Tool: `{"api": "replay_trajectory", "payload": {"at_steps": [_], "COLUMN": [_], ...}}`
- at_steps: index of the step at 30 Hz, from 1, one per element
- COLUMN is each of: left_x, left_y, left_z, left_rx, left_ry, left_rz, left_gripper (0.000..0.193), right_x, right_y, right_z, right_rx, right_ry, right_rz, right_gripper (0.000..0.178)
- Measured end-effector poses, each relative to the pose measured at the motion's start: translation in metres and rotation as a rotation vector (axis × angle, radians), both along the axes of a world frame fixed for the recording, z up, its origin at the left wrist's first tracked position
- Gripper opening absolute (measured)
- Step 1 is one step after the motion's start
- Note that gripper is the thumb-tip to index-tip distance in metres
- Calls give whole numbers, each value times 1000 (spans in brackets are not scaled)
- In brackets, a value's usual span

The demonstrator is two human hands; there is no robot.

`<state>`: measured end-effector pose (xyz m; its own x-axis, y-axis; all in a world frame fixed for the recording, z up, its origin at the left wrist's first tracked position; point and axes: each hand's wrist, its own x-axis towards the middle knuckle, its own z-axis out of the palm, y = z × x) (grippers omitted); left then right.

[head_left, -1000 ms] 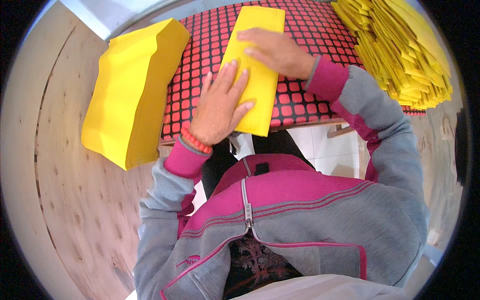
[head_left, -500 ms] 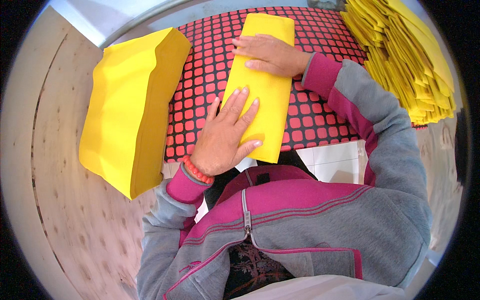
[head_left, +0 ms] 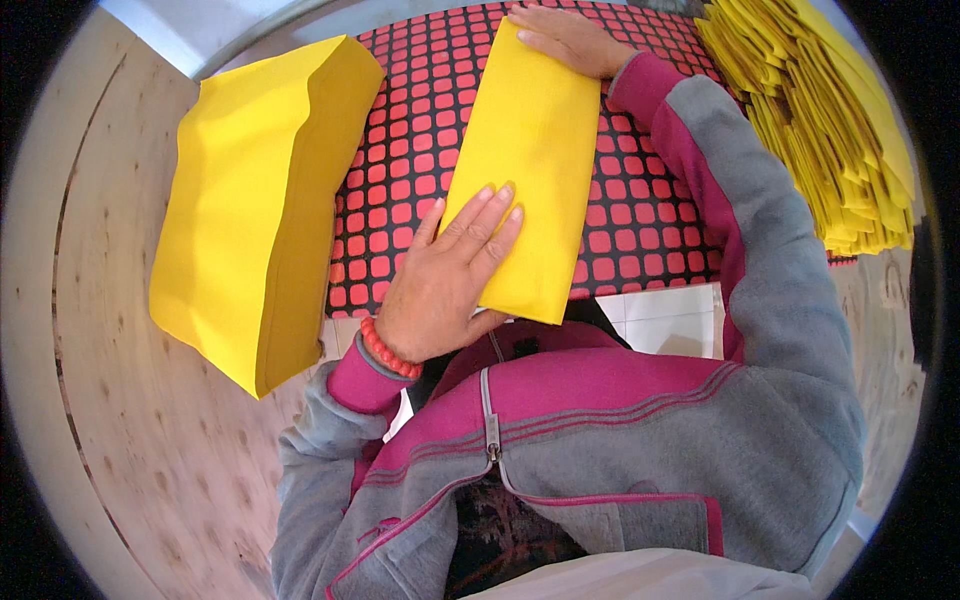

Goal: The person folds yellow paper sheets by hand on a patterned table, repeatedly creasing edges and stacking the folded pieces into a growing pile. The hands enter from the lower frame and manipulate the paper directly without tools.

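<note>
Closest to me is the wearer's grey and magenta jacket (head_left: 640, 440), running off the bottom of my view, with a dark shirt in the open zip. One red bead bracelet (head_left: 388, 350) sits on the left wrist. The left hand (head_left: 440, 290) has its grip open, fingers spread on the near half of the folded yellow piece (head_left: 530, 150); I can't make out the thumb tip, it's around the near end. That piece lies lengthwise mid-counter, its near end poking just past the near edge of the counter (head_left: 650, 215).

Room-wise, I've got a bare patterned strip left of the piece and a wider one on the right, though the right sleeve hangs over part of that. The yellow bundle (head_left: 230, 210) covers the counter's left end, so I can't see that edge. One bundle, layers uncountable for me.

The right hand (head_left: 575, 42) is at the piece's far end, grip open too, fingers stretched flat over the edge. Far right there's one pile of yellow pieces (head_left: 830, 140), folds packed too tight to count and its top cut off.
</note>
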<state>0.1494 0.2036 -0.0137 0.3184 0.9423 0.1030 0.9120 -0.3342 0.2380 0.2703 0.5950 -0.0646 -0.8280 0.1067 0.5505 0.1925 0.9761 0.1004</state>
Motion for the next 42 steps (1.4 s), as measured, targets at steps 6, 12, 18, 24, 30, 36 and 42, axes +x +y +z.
{"api": "replay_trajectory", "payload": {"at_steps": [6, 12, 18, 24, 30, 36, 42], "left_x": [-2, -5, -4, 24, 44, 38, 43], "left_y": [-5, -34, -77, -53, -33, -36, -28], "left_z": [-7, -29, -50, -40, -39, -40, -31], "left_rx": [106, 315, 472, 485, 449, 486, 610], "left_ry": [41, 121, -4, -65, 48, 18, 0], "left_rz": [-31, -39, -11, 36, -116, -148, -135], "left_gripper": [96, 68, 67, 74, 57, 50, 40], "right_x": [2, 20, 83, 123, 144, 162, 166], "right_y": [13, -23, -125, -231, -265, -314, -359], "right_z": [4, 10, 51, 58, 46, 17, -11], "right_rx": [-352, -314, -349, -573, -725, -844, -1268], "right_ry": [136, 416, 405, 440, 407, 515, 365], "right_rz": [-333, -310, -18, 150, 15, -71, 132], "right_gripper": [52, 52, 41, 37, 43, 34, 18]}}
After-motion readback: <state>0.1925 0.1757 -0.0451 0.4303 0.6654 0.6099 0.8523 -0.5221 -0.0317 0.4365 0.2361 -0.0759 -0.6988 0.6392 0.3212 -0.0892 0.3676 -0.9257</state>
